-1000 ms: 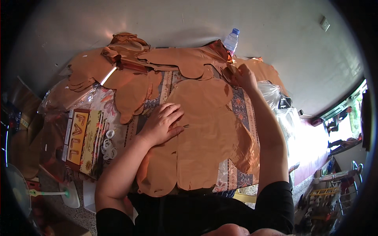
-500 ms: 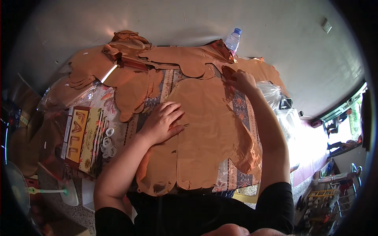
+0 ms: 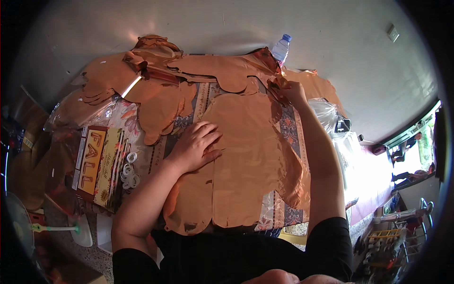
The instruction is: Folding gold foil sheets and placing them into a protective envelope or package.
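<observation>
A large flat copper-coloured foil balloon (image 3: 243,163) lies spread on the table in front of me, its right side folded and crinkled. On its left part rests my left hand (image 3: 196,146), palm down, fingers loosely bent and holding nothing. At its far right corner, my right hand (image 3: 294,93) has thumb and fingers closed on a bunched edge of the foil. Just beyond, more flat foil balloons (image 3: 208,67) of the same colour lie stacked along the wall, one shiny folded end beside my right fingers.
A patterned tablecloth (image 3: 289,130) shows between the sheets. To the left are printed card packs (image 3: 97,163) and white ribbon rolls (image 3: 130,175). A water bottle (image 3: 281,48) stands by the wall. Clear plastic bags (image 3: 326,113) lie right of my right forearm.
My right hand has shifted slightly right and away from me, and the foil edge in its fingers is more bunched and turned up. My left hand stays in place.
</observation>
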